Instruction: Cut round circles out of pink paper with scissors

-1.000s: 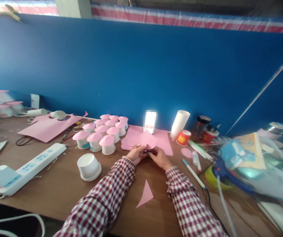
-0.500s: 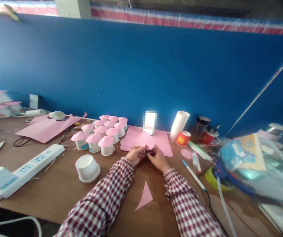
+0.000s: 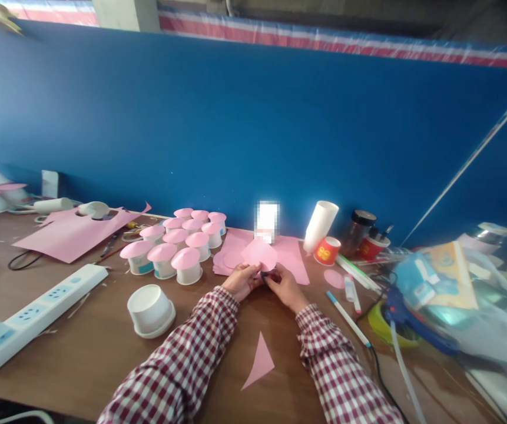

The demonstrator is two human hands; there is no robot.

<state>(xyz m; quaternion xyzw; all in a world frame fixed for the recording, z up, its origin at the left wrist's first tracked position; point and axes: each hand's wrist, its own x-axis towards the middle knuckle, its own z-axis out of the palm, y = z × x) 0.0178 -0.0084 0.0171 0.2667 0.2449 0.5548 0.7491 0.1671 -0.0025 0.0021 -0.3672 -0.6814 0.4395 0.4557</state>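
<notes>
My left hand pinches the lower edge of a pink paper disc, held up over the table in front of me. Close beside it, the fingers of my right hand are closed on a small dark object at the disc's lower edge; most of it is hidden, so its kind is unclear. Behind the disc lie sheets of pink paper and more cut discs. A pointed pink paper scrap rests on the table between my forearms.
To the left stand several white cups with pink paper cone tops, an upturned white tub and a power strip. At right are a red paper cup, a marker, a blue glue gun and plastic bags.
The view has shifted slightly, so things on the table sit a little lower and further left. Both hands stay at the disc's lower edge, with the dark object slightly more visible.
</notes>
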